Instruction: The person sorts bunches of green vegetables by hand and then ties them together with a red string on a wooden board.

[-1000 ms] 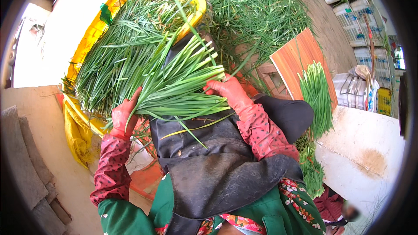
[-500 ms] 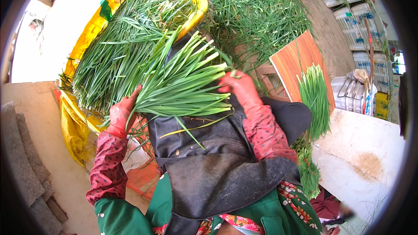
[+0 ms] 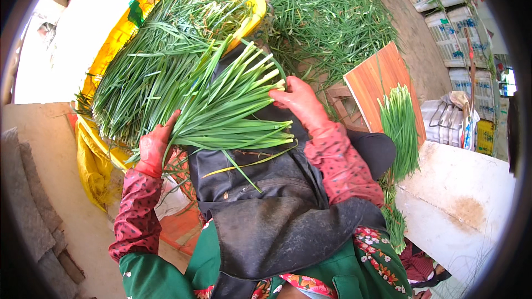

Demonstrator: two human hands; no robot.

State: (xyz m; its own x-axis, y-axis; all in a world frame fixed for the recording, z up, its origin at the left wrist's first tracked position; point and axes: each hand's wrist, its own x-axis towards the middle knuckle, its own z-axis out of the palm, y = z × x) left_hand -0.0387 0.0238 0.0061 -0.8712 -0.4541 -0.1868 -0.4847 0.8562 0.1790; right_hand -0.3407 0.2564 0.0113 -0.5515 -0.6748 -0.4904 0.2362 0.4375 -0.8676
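Note:
A fanned bunch of garlic chives (image 3: 233, 108) lies across my lap, pale cut ends toward the right. My left hand (image 3: 155, 143), in a reddish glove, is closed round the leafy side of the bunch. At the stem ends, my right hand (image 3: 302, 102), gloved alike, pinches a chive stem between thumb and fingers. One thin leaf curves up beside those fingertips. Under the bunch, a dark apron (image 3: 277, 188) covers my lap, with a yellowed leaf (image 3: 260, 163) lying on it.
A yellow basket (image 3: 252, 19) full of chives stands at the far left. Loose green leaves (image 3: 332, 19) are heaped on the floor beyond. At the right, a neat chive bundle (image 3: 400, 133) leans on a wood-grain board (image 3: 368, 80). White crates (image 3: 463, 36) are stacked farther right.
My right hand has moved slightly up and left, from just beside the stem ends onto them, and its fingers have closed there. My left hand and the bunch stay nearly still.

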